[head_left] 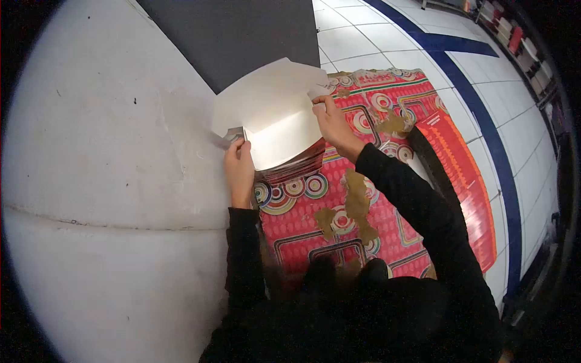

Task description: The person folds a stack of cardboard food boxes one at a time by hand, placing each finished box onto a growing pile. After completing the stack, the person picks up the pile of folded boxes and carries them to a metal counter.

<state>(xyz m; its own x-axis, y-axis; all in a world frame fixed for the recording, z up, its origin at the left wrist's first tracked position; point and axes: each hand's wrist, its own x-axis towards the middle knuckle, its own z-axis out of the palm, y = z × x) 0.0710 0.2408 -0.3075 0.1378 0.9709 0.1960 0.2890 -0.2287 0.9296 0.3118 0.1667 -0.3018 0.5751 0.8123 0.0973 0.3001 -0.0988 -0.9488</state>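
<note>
A flat white cardboard cutout (272,109) lies on top of a stack of similar sheets (296,164) with dark red edges. My left hand (239,166) grips the top sheet's near left corner by the stack. My right hand (330,118) pinches the sheet's right edge, lifting it a little. Both arms are in black sleeves. The stack rests on a red patterned mat (339,206) with circles and torn brown patches.
A big white curved surface (109,157) fills the left side. A dark grey panel (236,36) stands behind the stack. White floor tiles with a blue stripe (478,115) run to the right. Shelves with items (514,36) line the far right.
</note>
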